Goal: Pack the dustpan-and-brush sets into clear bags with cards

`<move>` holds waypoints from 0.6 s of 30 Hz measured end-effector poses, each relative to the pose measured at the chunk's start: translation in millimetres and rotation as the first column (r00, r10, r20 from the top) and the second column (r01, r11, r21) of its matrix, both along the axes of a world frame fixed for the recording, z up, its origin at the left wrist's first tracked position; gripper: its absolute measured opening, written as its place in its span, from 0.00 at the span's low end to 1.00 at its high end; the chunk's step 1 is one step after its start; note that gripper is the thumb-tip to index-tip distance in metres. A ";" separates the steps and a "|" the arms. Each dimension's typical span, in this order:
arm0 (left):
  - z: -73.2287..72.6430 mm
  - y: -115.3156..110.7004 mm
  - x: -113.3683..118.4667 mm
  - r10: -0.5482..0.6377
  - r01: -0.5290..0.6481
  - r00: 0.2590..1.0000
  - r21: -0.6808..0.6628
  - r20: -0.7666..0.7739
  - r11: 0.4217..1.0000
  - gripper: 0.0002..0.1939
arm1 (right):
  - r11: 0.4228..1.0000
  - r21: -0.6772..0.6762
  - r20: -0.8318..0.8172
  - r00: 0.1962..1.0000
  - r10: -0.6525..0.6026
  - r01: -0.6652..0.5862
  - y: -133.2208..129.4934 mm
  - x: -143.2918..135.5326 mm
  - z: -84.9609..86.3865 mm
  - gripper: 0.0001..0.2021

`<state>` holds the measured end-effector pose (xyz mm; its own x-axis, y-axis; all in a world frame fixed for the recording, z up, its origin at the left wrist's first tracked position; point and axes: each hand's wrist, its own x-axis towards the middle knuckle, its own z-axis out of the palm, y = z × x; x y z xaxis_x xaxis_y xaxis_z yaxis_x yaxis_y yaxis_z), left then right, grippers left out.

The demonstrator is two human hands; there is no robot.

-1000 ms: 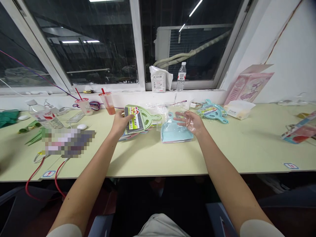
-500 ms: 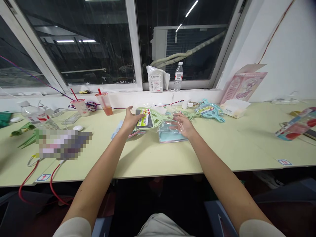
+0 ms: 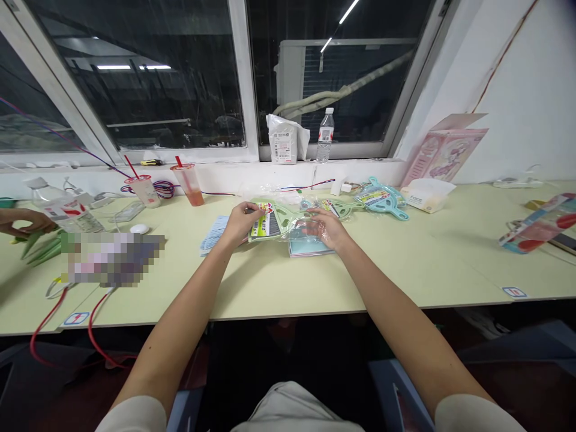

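My left hand [image 3: 240,223] grips the brush end of a green dustpan-and-brush set [image 3: 281,219] in clear plastic. My right hand [image 3: 327,228] is at the handle end of that set, its fingers curled round the handle and the loose wrapping. Under the set and my right hand lies a light blue booklet [image 3: 310,247]. A blue-and-white printed sheet [image 3: 213,235] rests beside my left hand. Behind my right hand is a second green set [image 3: 344,207], and to its right a light blue set [image 3: 382,199].
Two cups with red straws [image 3: 144,191] [image 3: 189,185] stand at the back left. A tissue pack [image 3: 427,195] and a pink box [image 3: 445,150] are at the back right. Another person's hand [image 3: 29,222] holds green leaves [image 3: 45,249] at the far left.
Another person's hand has come in at the far left, over the green leaves. My left hand has closed further over the brush end, its index finger no longer raised.
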<state>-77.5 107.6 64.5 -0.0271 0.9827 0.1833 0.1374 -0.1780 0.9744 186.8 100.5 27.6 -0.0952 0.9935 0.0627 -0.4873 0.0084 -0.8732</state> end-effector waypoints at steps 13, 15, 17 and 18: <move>-4.3 0.1 -5.3 -0.019 0.019 1.000 -0.044 0.006 0.999 0.27 | 0.999 0.012 0.024 0.998 0.053 -0.053 -6.0 -7.4 0.1 0.08; -4.5 -0.3 -4.9 -0.050 0.051 0.998 -0.054 0.036 0.997 0.29 | 0.997 0.012 0.023 0.997 0.073 -0.073 -6.3 -7.4 -0.1 0.08; -4.5 -0.4 -3.7 -0.074 0.079 0.993 -0.052 0.089 0.996 0.31 | 0.996 0.009 0.019 0.996 0.087 -0.087 -6.3 -7.3 -0.5 0.09; -4.3 -0.2 -2.9 -0.072 0.079 0.990 -0.054 0.121 0.995 0.31 | 0.996 0.004 0.016 0.996 0.090 -0.090 -6.2 -7.2 -0.7 0.09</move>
